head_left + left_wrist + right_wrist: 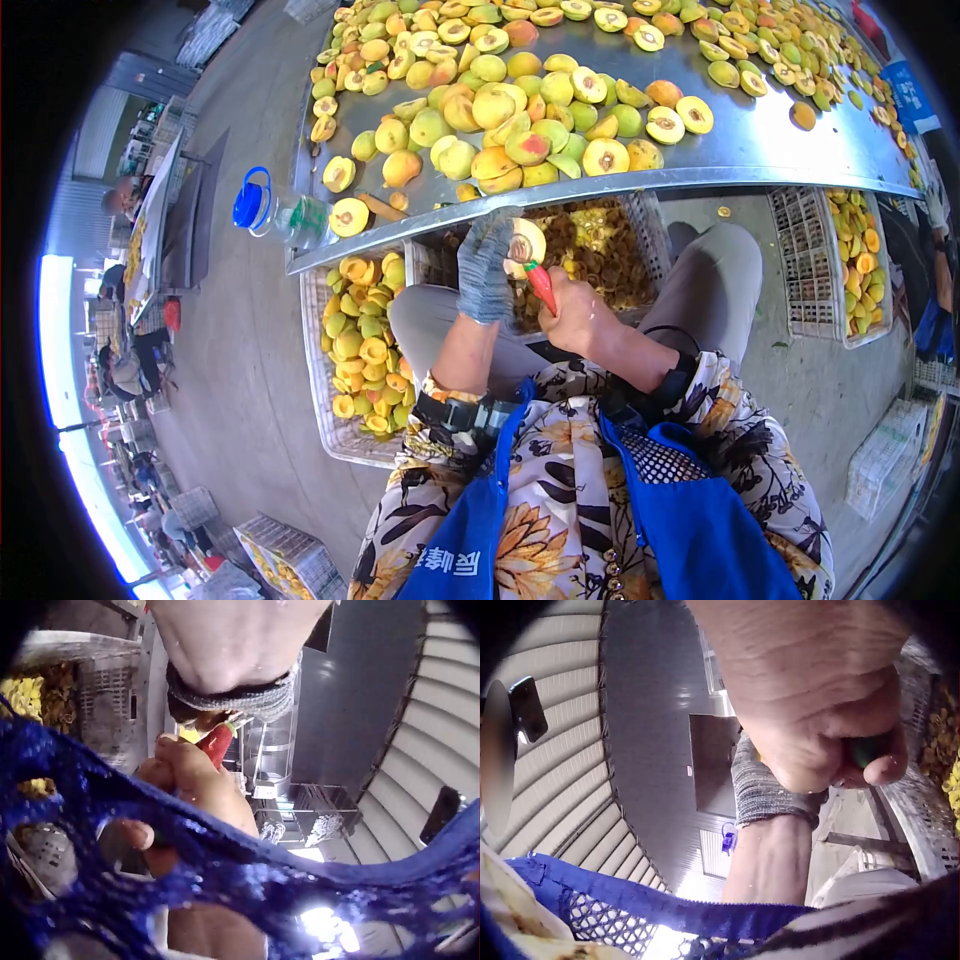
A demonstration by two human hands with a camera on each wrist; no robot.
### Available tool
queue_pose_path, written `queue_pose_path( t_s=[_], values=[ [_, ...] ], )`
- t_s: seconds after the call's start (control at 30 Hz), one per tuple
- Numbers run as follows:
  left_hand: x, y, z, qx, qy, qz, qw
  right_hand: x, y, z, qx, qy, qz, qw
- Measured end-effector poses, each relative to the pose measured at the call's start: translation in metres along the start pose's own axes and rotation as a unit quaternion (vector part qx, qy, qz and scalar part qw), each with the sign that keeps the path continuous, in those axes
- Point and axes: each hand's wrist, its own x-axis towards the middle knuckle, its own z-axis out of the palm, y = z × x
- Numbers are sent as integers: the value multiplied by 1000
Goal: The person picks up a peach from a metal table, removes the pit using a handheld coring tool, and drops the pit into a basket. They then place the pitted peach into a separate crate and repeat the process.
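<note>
**Fruit half (531, 238) under two-handed work**

The gloved left grip (485, 265) holds it at two o'clock; the right grip (578, 315) clasps a red tool (540, 288) at its five o'clock. Counter (730, 145) at twelve; fruit-filled crate (350, 443) at eight.

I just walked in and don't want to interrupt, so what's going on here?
A person holds a cut fruit in the gloved left hand and grips a red tool with the bare right hand, right up against the fruit; whether it has gone in is hard to tell. More fruit, much of it halved, lies on the metal table in front. Below the table's edge, the left crate holds yellow fruit halves, the middle crate mostly brown pieces.
</note>
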Motion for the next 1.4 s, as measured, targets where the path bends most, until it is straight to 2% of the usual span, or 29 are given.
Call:
queue_pose_path(
  t_s=[0.03,0.07,0.1,0.17,0.23,0.3,0.33,0.37,0.43,0.5,0.57,0.6,0.63,0.7,0.77,0.83,0.87,0.9,0.97,1.0,1.03,1.1,1.17,1.2,1.23,1.3,1.33,1.37,1.4],
  values=[
    [5,0,-9,-6,-27,-25,999,-1,-3,-2,0,-4,-1,1000],
    [8,13,-7,-108,-63,-133,983,-1,-4,-5,-13,-19,-22,1000],
    [13,17,-14,-107,-61,-132,983,-1,-4,-7,-25,-33,-42,998],
    [19,24,-24,-114,-169,-260,944,2,2,-1,-39,-47,-52,997],
    [17,19,-27,-128,-162,-260,943,9,5,-1,-52,-59,-68,995],
    [12,16,-18,-180,-36,-219,958,15,6,-4,14,-41,-40,998],
    [11,17,-14,-180,-34,-217,959,17,9,-3,80,-22,-40,996],
    [11,17,-7,-206,9,-225,952,20,12,1,78,-23,-42,996],
    [12,23,4,-256,92,-240,932,27,18,5,209,141,-80,964],
    [7,32,4,-248,66,-252,933,30,25,-6,201,144,-83,965],
    [7,35,-2,-224,-46,-317,920,35,33,-11,177,186,-129,958],
    [8,31,6,-148,22,-323,934,36,35,-14,218,117,-35,968],
    [8,30,7,-148,22,-323,935,36,32,-19,217,118,-35,968],
    [6,26,5,-18,-22,-321,947,33,25,-29,356,-92,29,929],
    [10,20,4,38,-25,-286,957,26,17,-23,401,-80,12,912],
    [13,26,5,-34,26,-310,950,25,15,-22,502,-89,16,860],
    [9,31,5,-110,-58,-273,954,27,14,-22,502,-90,12,860],
    [5,31,4,-108,-58,-270,955,29,13,-21,517,-69,1,853],
    [-5,35,8,-101,-85,-102,986,32,10,-23,534,-49,-14,844],
    [-10,43,5,-181,-163,-123,962,34,7,-27,575,-68,3,815],
    [-14,42,6,-180,-163,-120,963,36,6,-29,614,-86,22,784],
    [-20,34,10,-123,-49,-13,991,37,-4,-21,607,-67,43,790],
    [-19,28,5,-106,-33,-2,994,33,-21,-8,657,21,130,743],
    [-14,21,0,-83,10,-1,996,34,-18,6,641,37,91,761],
    [-11,20,-1,-60,51,0,997,31,-24,16,601,63,94,791],
    [-10,19,-2,-45,85,5,995,28,-19,28,534,18,50,844],
    [-8,20,-3,-127,119,-51,983,30,-15,31,535,17,50,843],
    [-7,21,-3,-208,153,-106,960,32,-12,32,395,82,-1,915],
    [-6,20,-7,-209,177,-148,950,32,-8,32,242,144,-52,958]
  ],
)
